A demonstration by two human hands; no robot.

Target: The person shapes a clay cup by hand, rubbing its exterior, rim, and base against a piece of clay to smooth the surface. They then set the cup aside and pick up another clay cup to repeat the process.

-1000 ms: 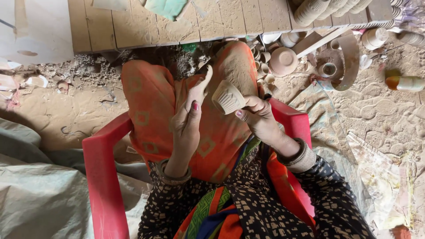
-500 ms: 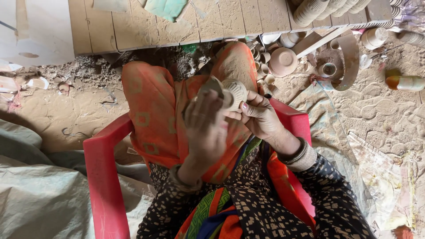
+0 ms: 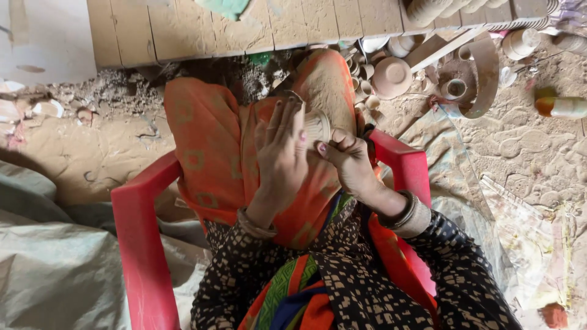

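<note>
While the right hand (image 3: pixel 348 162) pinches the small clay cup (image 3: pixel 317 126) by its lower end, the left hand (image 3: pixel 282 150) lies flat against its side, fingers pressed together — the cup sits between both hands, above the orange-draped lap (image 3: pixel 208 153), its long axis tilted up-left.

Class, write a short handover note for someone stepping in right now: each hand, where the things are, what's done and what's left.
Left hand: flat, fingers spread, pressed against the small clay cup.
Right hand: grips the cup from below, over the lap.
More clay cups and bowls lie on the dusty ground by the red chair.
Done: the cup has its shape.
Left: probably smoothing the cup; hard to tell how far along it is.
</note>
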